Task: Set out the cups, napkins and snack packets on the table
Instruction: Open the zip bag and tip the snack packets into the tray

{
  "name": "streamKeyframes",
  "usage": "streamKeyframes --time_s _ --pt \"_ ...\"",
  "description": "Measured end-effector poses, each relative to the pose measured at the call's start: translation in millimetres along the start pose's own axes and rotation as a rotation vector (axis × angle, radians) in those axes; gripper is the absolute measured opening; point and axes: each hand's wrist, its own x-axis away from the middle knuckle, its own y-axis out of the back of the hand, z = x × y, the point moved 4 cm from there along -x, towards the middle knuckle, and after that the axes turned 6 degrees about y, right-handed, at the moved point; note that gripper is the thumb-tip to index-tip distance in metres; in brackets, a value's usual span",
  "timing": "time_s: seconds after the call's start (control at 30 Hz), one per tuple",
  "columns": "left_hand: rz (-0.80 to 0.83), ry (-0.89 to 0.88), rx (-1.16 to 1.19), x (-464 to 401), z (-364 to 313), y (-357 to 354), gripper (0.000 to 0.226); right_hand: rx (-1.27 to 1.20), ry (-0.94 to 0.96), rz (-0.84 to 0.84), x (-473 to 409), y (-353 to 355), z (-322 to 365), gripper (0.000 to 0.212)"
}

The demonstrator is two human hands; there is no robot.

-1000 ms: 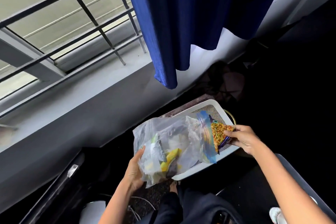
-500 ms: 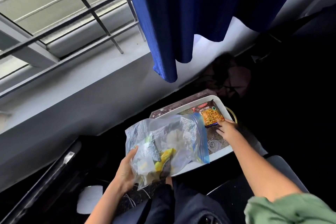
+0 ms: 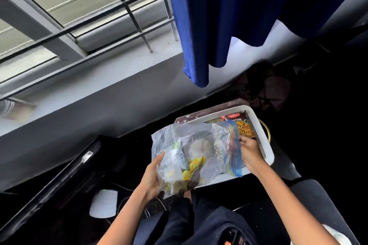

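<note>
My left hand (image 3: 153,177) is cupped under the bottom of the clear zip bag (image 3: 191,155), fingers curled up around its crumpled end, so that grip is firmly on the plastic. My right hand (image 3: 250,154) is at the blue-striped mouth of the bag, fingers bent toward the opening; I can't tell from here whether they've pinched anything inside or just the bag's edge.

One snack packet (image 3: 242,125), the orange mixture one, lies flat in the white tray (image 3: 268,157) at its far end, partly hidden behind the bag. The tray sits on a small dark bench (image 3: 209,112) under the blue curtain (image 3: 219,16). More packets show through the plastic, a yellow one (image 3: 194,167) among them. Cups and napkins I can't make out with any certainty.

Now the risks, as I read them. The bag hangs over the near edge of the tray, above my lap, so anything that slips out of the mouth could drop to the dark floor rather than onto the tray. The plastic is slack and slippery, and a one-handed hold on its bottom could tip the contents out in a heap. The tray itself overhangs the little bench, so a heavy press on its near rim might rock it.
</note>
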Motion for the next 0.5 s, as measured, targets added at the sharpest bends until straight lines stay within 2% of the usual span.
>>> streamKeyframes --time_s 0.1,0.2,0.27,0.37,0.5 --pt "0.048 -0.033 0.008 3 -2 -4 0.043 -0.043 -0.076 0.355 24 -20 13 0.010" --pt "0.107 -0.044 -0.009 6 -3 -7 0.037 0.191 -0.109 0.697 43 -38 25 0.036" --pt "0.110 -0.045 -0.030 7 -2 -7 0.037 0.386 -0.093 0.801 51 -46 35 0.044" --pt "0.125 -0.031 -0.009 12 0 -5 0.037 0.513 -0.090 0.951 69 -64 55 0.044" --pt "0.164 -0.016 0.044 21 4 -9 0.039 0.636 -0.076 0.998 73 -67 48 0.043"
